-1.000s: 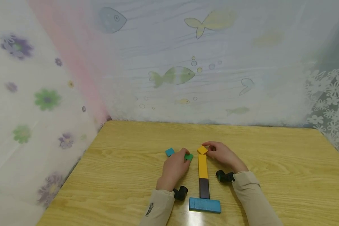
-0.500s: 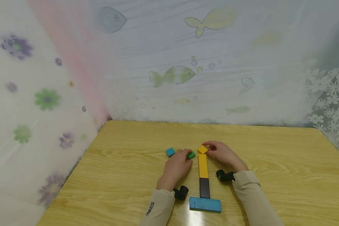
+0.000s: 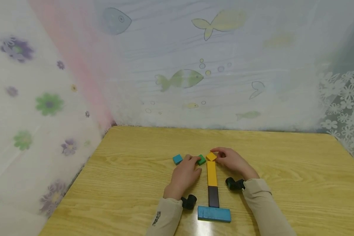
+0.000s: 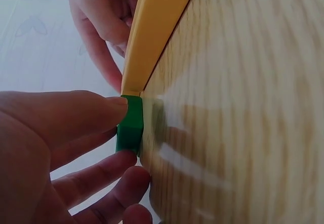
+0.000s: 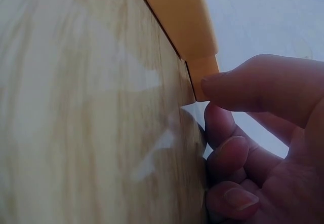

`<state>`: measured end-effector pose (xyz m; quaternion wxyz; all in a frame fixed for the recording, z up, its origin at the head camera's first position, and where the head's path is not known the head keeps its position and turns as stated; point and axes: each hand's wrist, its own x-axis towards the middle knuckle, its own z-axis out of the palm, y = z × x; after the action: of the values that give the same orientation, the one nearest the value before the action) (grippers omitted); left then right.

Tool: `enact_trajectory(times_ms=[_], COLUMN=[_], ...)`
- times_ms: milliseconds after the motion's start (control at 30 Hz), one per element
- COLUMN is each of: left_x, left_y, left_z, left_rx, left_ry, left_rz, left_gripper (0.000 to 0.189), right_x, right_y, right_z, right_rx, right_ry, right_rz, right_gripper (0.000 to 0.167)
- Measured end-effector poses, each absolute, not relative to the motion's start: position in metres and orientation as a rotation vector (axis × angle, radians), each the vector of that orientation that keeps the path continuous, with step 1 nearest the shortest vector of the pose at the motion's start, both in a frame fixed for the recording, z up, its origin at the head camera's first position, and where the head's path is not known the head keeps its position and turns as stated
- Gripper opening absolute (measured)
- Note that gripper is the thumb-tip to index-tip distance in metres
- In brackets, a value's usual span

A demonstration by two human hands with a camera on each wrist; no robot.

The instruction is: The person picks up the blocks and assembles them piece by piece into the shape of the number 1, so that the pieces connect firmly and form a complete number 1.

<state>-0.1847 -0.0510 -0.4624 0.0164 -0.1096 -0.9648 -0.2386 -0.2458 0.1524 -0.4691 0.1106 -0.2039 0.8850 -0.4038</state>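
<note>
My left hand point(image 3: 185, 175) pinches a small green block point(image 3: 201, 160) between thumb and fingers, as the left wrist view shows. The green block point(image 4: 130, 125) lies turned at an angle, close beside a small yellow block point(image 3: 211, 156). That yellow block is set like a diamond at the far end of a long yellow block point(image 3: 212, 173). My right hand point(image 3: 232, 161) holds its right side with thumb and index finger; in the right wrist view the thumb point(image 5: 253, 84) presses on the yellow block point(image 5: 202, 77), the other fingers curled below.
In line with the long yellow block lie a dark block point(image 3: 213, 196) and a blue block point(image 3: 214, 214) laid crosswise nearest me. A small blue block point(image 3: 177, 159) lies left of my left hand. The wooden table point(image 3: 129, 190) meets a fish-patterned curtain point(image 3: 153, 42).
The green block has slid right with my left fingers and turned, from a gap away to right beside the small yellow block. My right hand and the other blocks stay put.
</note>
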Motion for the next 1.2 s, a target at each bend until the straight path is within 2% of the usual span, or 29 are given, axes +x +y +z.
enact_trajectory(times_ms=[833, 1200], left_x=[-0.1863, -0.1869], left_y=[-0.0477, -0.0464], left_z=[-0.4640, -0.4638], left_rx=[-0.395, -0.412], left_ry=[-3.052, -3.061], left_rz=[-0.714, -0.681], left_gripper=[0.045, 0.047], right_x=[-0.2465, -0.2471], right_y=[0.1531, 0.1529], right_z=[-0.4685, -0.4689], right_rx=[-0.622, -0.617], right_ry=[2.584, 2.581], right_rz=[-1.194, -1.211], right_gripper=[0.038, 0.032])
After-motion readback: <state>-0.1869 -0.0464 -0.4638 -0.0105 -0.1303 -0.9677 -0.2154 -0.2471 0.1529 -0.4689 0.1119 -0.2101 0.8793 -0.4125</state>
